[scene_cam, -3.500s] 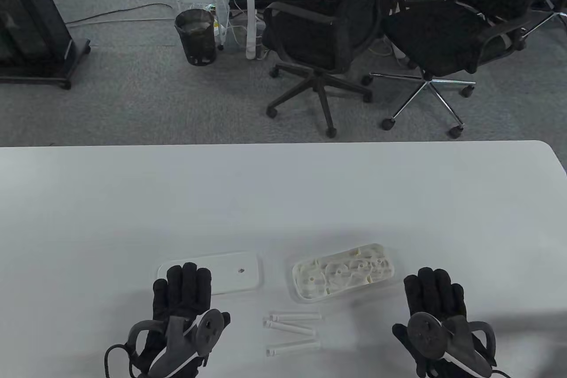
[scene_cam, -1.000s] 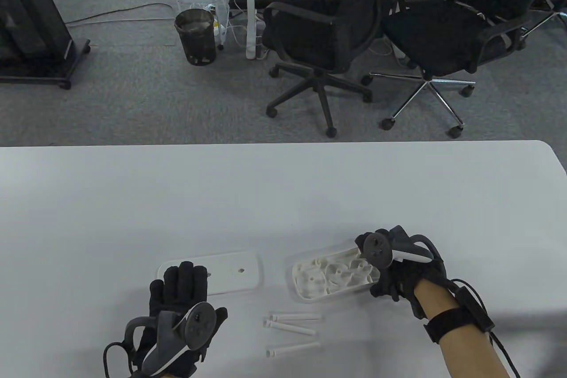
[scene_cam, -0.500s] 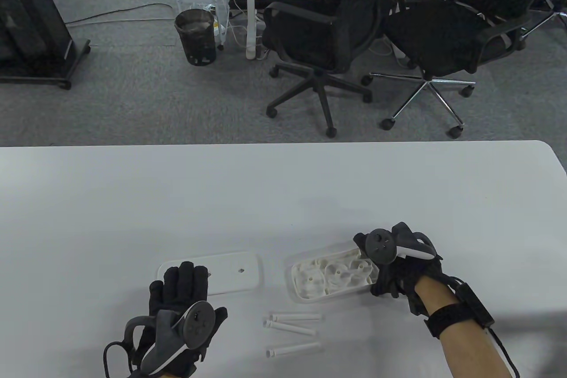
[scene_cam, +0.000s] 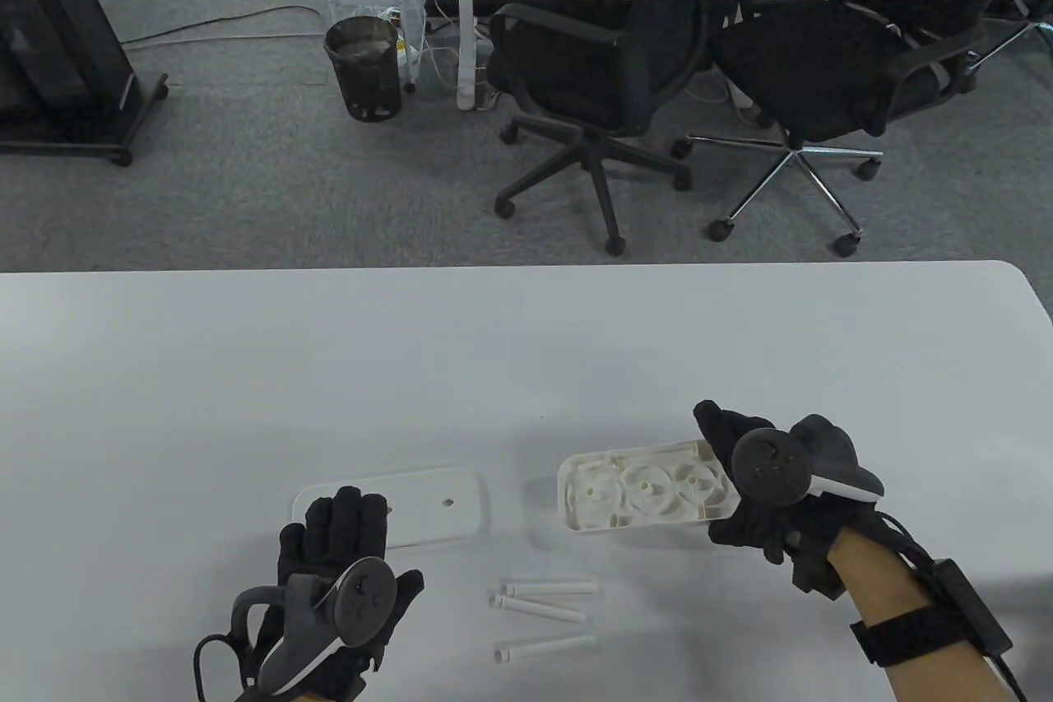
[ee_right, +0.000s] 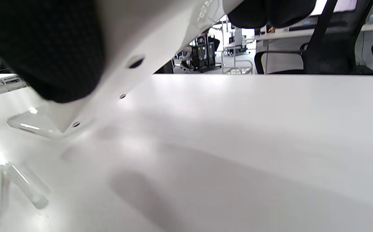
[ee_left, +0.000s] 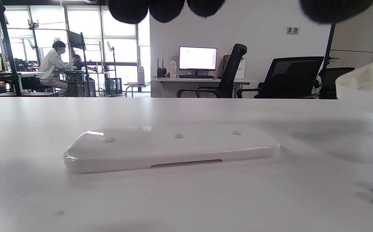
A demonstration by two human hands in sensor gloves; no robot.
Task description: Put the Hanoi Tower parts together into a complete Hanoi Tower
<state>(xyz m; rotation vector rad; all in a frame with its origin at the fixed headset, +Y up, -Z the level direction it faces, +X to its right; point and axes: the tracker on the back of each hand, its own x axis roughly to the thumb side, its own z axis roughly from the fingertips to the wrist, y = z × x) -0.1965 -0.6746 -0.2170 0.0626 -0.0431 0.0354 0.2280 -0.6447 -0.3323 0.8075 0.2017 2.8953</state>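
A flat white base plate (scene_cam: 436,500) with three holes lies on the table; it also shows in the left wrist view (ee_left: 170,146). My left hand (scene_cam: 341,525) lies open, palm down, with its fingers over the plate's left end. My right hand (scene_cam: 728,480) grips the right end of a white moulded tray (scene_cam: 633,492) that holds round discs. The right wrist view shows the tray's underside (ee_right: 148,48) raised off the table, tilted. Three white pegs (scene_cam: 543,611) lie loose in front of the tray, between the hands.
The white table (scene_cam: 494,356) stretches far beyond the parts, with its rounded corner at the back right. Two black office chairs (scene_cam: 609,68) stand on the floor behind the table's far edge.
My right hand left the table, reached the tray's right end, gripped it, and has raised and shifted it to the right. My left hand has barely moved.
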